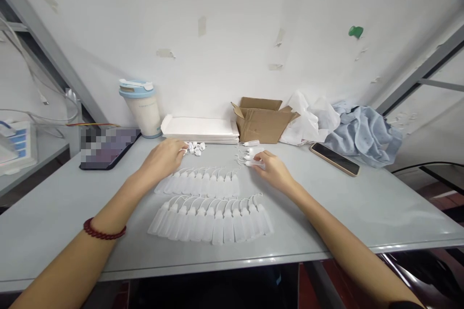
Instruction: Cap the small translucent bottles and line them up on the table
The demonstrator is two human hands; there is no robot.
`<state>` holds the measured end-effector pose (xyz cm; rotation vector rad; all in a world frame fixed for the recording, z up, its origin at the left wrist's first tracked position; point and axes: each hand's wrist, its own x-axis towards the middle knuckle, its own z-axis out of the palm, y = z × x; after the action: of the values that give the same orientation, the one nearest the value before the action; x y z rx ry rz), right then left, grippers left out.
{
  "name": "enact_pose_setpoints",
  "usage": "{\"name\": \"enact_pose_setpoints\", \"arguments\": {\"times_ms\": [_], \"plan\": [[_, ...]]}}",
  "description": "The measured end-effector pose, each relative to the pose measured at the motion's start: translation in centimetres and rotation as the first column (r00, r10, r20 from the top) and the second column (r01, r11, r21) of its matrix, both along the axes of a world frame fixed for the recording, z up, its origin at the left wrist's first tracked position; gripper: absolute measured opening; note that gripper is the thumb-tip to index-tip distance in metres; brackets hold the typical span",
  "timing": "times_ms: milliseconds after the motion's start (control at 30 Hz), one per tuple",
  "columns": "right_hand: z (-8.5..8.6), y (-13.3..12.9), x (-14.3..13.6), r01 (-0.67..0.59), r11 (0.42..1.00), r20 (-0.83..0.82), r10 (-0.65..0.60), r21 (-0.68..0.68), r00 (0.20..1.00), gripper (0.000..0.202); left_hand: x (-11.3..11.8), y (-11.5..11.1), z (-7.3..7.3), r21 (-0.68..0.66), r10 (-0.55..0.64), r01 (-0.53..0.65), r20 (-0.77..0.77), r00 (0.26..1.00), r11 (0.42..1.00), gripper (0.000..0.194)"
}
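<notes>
My left hand (165, 157) reaches to a small heap of white caps (197, 147), its thumb and fingers pinched on a cap at the heap's left edge. My right hand (273, 170) is at a few small white bottles with thin curved tubes (250, 154), its thumb and index finger closed on one of them. Most of that bottle is hidden by the fingers. Between my forearms lie two rows of translucent narrow bottles, a back row (203, 184) and a front row (212, 224), their thin tubes bending to the right.
Along the wall stand a blue-lidded cup (143, 111), a stack of white trays or boxes (201, 128), an open cardboard box (264, 123), a white plastic bag (308, 118) and a crumpled blue cloth (362, 130). Phones lie at left (112, 149) and right (335, 158).
</notes>
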<state>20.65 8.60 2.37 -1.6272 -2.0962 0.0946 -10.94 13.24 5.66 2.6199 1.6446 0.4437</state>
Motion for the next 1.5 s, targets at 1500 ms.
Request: {"name": "enact_pose_setpoints", "arguments": {"times_ms": [1500], "plan": [[1.7, -2.7, -2.9, -0.396, 0.896, -0.162, 0.368, -0.202, 0.915, 0.021, 4.5, -3.1, 0.1, -0.305, -0.01, 0.2, 0.526, 0.85, 0.931, 0.032]]}}
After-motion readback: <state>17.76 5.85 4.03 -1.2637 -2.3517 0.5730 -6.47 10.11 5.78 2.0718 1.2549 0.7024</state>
